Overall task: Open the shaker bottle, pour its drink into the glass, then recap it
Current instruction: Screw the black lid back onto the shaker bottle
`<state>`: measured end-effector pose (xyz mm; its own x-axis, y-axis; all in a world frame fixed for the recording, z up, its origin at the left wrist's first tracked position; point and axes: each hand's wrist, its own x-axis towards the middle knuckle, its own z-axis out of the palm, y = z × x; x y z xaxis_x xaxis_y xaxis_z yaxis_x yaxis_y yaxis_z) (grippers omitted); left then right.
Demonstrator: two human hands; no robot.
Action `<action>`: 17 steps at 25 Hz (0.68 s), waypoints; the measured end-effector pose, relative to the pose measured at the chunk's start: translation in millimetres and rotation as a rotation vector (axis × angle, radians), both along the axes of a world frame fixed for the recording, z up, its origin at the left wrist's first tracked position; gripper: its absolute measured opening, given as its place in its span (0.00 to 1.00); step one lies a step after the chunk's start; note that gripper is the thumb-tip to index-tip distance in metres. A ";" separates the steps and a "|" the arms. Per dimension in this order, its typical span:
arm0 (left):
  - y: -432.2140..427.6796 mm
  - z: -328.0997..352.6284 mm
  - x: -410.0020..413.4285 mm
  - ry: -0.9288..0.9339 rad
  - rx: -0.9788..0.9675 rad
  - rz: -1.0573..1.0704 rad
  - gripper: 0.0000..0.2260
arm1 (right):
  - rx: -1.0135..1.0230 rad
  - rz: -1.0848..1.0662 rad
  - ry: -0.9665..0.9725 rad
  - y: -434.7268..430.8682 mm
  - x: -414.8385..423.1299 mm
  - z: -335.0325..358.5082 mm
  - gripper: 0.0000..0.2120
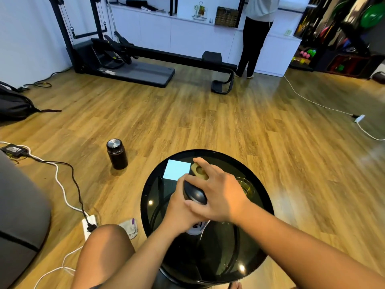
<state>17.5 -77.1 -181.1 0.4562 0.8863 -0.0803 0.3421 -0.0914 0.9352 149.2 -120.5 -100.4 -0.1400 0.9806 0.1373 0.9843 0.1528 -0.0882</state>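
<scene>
gripping the shaker bottle (196,227) round its body, the left hand (179,211) holds it upright near the middle of the round black table (220,253). the right hand (220,195) lies over the dark lid (194,193), thumb and fingers curled on it. the glass (246,185) stands at 2 o'clock on the table, just beside the right hand. a pale blue square (177,170) lies at 11 o'clock, and a black flask (117,154) stands on the floor at 10 o'clock.

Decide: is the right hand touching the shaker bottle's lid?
Touching. The head view shows the right hand with thumb and fingers curled round the dark lid.
</scene>
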 end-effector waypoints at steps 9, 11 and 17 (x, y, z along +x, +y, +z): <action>-16.0 -5.2 7.0 0.057 0.015 0.044 0.56 | -0.086 -0.607 0.094 1.2 -55.5 -1.3 0.25; -15.4 -4.3 6.9 0.052 0.028 0.057 0.53 | -0.149 -0.547 0.077 0.0 -48.5 5.9 0.30; -11.1 -7.6 8.9 0.071 -0.019 0.037 0.59 | -0.278 -0.384 -0.111 10.8 -26.6 27.9 0.38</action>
<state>26.5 -88.1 -188.7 0.4160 0.9003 -0.1280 0.4105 -0.0603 0.9099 122.6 -109.6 -72.5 0.2402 0.9616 -0.1325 0.9707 -0.2377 0.0344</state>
